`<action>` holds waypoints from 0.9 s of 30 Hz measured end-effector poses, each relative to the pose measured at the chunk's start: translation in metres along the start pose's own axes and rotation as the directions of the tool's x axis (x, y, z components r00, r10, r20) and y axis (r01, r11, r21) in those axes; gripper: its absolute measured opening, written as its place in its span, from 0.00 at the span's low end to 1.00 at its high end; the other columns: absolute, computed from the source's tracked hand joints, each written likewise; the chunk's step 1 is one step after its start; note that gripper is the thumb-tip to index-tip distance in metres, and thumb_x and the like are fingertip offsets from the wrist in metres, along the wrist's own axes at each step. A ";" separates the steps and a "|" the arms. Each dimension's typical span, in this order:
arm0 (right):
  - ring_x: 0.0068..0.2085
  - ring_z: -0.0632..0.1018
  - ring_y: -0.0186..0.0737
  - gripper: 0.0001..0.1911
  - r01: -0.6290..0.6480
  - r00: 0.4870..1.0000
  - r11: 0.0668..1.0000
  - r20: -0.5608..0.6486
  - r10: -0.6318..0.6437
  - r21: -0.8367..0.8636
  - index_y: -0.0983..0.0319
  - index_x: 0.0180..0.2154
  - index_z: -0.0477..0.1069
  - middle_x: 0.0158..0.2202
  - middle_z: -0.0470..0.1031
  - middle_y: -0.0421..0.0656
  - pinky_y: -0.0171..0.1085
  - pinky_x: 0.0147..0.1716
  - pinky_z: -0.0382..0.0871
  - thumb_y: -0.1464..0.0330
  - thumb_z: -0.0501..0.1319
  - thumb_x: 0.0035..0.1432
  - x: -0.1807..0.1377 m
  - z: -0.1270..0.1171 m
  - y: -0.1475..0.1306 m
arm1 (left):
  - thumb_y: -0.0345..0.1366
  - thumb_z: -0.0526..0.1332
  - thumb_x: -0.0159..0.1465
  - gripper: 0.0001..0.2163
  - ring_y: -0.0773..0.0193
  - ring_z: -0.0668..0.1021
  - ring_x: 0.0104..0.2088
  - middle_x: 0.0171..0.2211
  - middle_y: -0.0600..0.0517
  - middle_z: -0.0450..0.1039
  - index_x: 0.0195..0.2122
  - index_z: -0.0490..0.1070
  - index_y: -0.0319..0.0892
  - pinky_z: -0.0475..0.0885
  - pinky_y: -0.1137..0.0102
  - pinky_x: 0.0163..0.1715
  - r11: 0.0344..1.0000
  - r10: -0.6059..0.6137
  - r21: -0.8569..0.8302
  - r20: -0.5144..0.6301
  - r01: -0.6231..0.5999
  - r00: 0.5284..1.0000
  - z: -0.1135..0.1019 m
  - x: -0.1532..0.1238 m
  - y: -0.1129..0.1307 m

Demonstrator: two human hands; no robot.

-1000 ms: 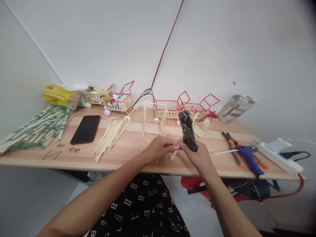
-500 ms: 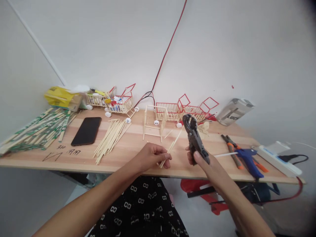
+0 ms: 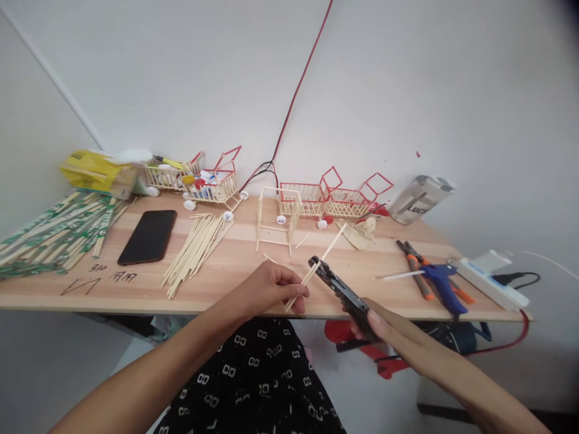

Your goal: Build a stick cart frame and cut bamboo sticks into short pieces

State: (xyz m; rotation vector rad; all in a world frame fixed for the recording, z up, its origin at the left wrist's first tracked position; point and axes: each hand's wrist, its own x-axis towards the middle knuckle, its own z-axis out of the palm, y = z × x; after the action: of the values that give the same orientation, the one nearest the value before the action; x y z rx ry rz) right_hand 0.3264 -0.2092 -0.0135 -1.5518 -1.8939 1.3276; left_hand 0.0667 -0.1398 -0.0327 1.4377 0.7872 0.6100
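Observation:
My left hand pinches thin wooden sticks between thumb and fingers; one stick reaches well beyond the other, up and to the right. Wrapped around the handles of a black pliers-like cutter is my right hand. The cutter's jaws meet the sticks just beyond my left fingers; whether they are closed on them I cannot tell. Past my hands stands a pale wooden stick frame. A pile of cut sticks lies to the left of my left hand.
Small stick carts with red trim line the wall. On the left are a phone and green-wrapped sticks. To the right lie orange-handled pliers, a blue glue gun, a power strip and a tin.
The cutter has swung down and left, bringing its jaws from above the table to the sticks. My left hand keeps its pinch. The whole view has shifted slightly.

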 end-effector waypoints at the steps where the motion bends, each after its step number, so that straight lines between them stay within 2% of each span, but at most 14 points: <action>1: 0.36 0.74 0.43 0.28 0.000 1.000 1.000 0.000 0.000 0.020 0.61 0.38 0.69 0.33 0.72 0.45 0.39 0.39 0.70 0.44 0.46 0.61 0.001 0.001 -0.001 | 0.41 0.62 0.58 0.12 0.68 0.74 0.26 0.24 0.50 0.77 0.28 0.75 0.36 0.66 0.73 0.33 1.000 -0.013 0.001 -0.005 0.013 1.000 0.001 0.001 0.000; 6: 0.31 0.72 0.39 0.27 -0.023 1.000 0.996 -0.002 0.023 0.088 0.60 0.35 0.68 0.30 0.71 0.43 0.36 0.32 0.70 0.44 0.48 0.60 0.006 0.005 -0.005 | 0.41 0.62 0.58 0.12 0.68 0.74 0.25 0.24 0.50 0.77 0.25 0.74 0.36 0.66 0.73 0.31 0.999 -0.043 0.024 -0.008 0.044 0.999 0.002 0.001 -0.001; 12: 0.27 0.69 0.36 0.26 -0.008 1.000 0.997 0.002 0.008 0.079 0.61 0.31 0.66 0.26 0.68 0.41 0.34 0.26 0.66 0.46 0.46 0.62 0.006 0.006 -0.008 | 0.40 0.62 0.58 0.12 0.68 0.73 0.24 0.23 0.51 0.77 0.22 0.74 0.37 0.66 0.74 0.29 0.997 -0.045 0.064 -0.023 0.047 0.999 0.003 -0.002 0.004; 17: 0.26 0.68 0.35 0.26 -0.001 1.000 1.000 -0.003 0.001 -0.016 0.61 0.28 0.63 0.25 0.67 0.40 0.34 0.26 0.63 0.47 0.45 0.63 0.004 0.005 -0.010 | 0.43 0.64 0.54 0.13 0.67 0.74 0.22 0.22 0.50 0.77 0.25 0.74 0.35 0.66 0.74 0.26 0.992 -0.098 -0.073 0.022 0.099 0.995 0.003 0.000 0.000; 20: 0.25 0.67 0.35 0.26 -0.017 0.999 0.996 -0.048 0.012 -0.092 0.61 0.28 0.63 0.24 0.66 0.39 0.34 0.26 0.62 0.47 0.45 0.63 0.005 0.005 -0.010 | 0.43 0.66 0.53 0.13 0.68 0.74 0.21 0.21 0.50 0.76 0.27 0.74 0.35 0.65 0.75 0.24 0.980 -0.123 -0.152 0.044 0.128 0.991 0.003 0.001 -0.003; 24: 0.25 0.68 0.36 0.26 0.012 0.993 0.990 -0.111 -0.028 -0.139 0.61 0.27 0.65 0.23 0.67 0.40 0.35 0.25 0.62 0.47 0.48 0.62 0.007 0.006 -0.008 | 0.42 0.67 0.51 0.13 0.69 0.74 0.20 0.20 0.49 0.76 0.26 0.74 0.34 0.65 0.75 0.23 0.969 -0.149 -0.194 0.046 0.155 0.988 0.004 0.003 -0.005; 27: 0.24 0.68 0.36 0.25 -0.008 0.996 0.991 -0.088 -0.004 -0.132 0.61 0.26 0.64 0.22 0.67 0.40 0.34 0.23 0.62 0.48 0.48 0.62 0.008 0.006 -0.005 | 0.41 0.67 0.50 0.12 0.68 0.74 0.20 0.20 0.49 0.76 0.24 0.73 0.35 0.66 0.74 0.23 0.964 -0.152 -0.214 0.053 0.160 0.987 0.006 0.007 -0.007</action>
State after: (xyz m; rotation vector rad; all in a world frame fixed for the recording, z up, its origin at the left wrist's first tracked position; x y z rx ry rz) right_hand 0.3168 -0.2046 -0.0144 -1.6472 -1.9604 1.1353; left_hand 0.0751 -0.1389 -0.0407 1.1714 0.7728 0.5303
